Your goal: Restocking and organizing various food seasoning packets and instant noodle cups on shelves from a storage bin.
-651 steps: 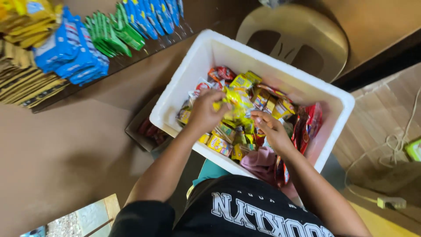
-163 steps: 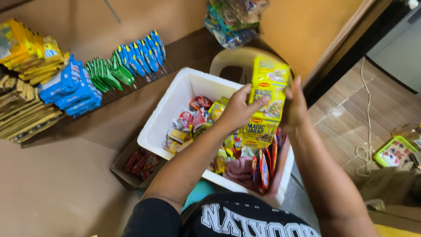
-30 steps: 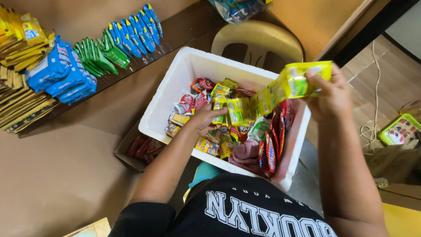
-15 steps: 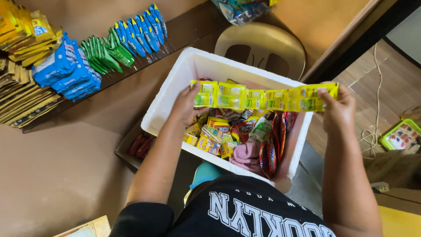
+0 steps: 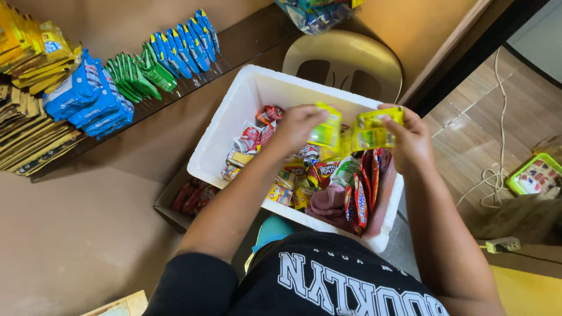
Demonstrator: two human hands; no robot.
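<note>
I hold a strip of yellow sachets [image 5: 350,131] over a white foam box [image 5: 240,111]. My left hand [image 5: 295,126] pinches its left end and my right hand [image 5: 410,137] grips its right end. The strip is folded between my hands, sagging in the middle. Below it the box holds several small snack and seasoning packets [image 5: 304,169] in red, yellow and white, and a pink cloth [image 5: 329,202] near the front edge.
Hanging strips of blue [image 5: 178,47], green [image 5: 137,76] and yellow [image 5: 32,50] packets line the brown wall at left. A beige plastic chair [image 5: 345,58] stands behind the box. A cardboard tray of red packets [image 5: 190,199] lies below left. A green tray [image 5: 535,175] and white cord [image 5: 497,169] lie on the floor at right.
Half a second ago the yellow strip was stretched out straight between my hands. My hands have come together and the strip is now folded.
</note>
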